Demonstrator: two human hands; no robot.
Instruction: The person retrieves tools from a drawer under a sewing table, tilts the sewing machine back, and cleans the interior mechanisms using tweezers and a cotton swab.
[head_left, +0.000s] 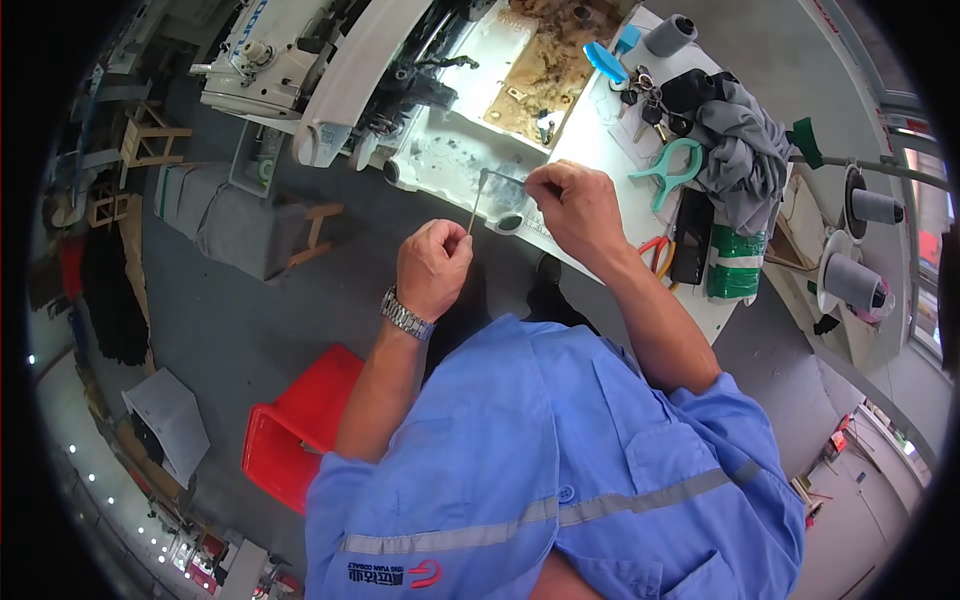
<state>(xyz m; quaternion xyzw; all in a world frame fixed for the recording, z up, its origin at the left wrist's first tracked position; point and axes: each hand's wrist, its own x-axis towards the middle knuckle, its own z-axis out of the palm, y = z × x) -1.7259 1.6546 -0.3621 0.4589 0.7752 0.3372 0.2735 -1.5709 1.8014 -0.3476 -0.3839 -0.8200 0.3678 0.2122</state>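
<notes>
My left hand (435,268), wearing a metal watch, is closed around the lower end of a thin tan stick (473,215). The stick points upward and has a thicker greyish tip, like a cotton swab. To its right, my right hand (580,205) pinches a thin dark rod (507,179), whose far end meets or passes the stick's tip; I cannot tell which. Both hands are in front of a tipped-back sewing machine (325,85) with its underside mechanism (405,95) exposed. Below lies a pale, stained oil pan (450,150) with a brown, dirty section.
On the white table at right lie a teal clamp (668,172), a blue brush (605,63), keys (650,105), grey cloth (745,140), orange-handled pliers (657,255), a dark phone-like object (692,238) and a green-wrapped pack (735,262). A red stool (300,425) stands at lower left.
</notes>
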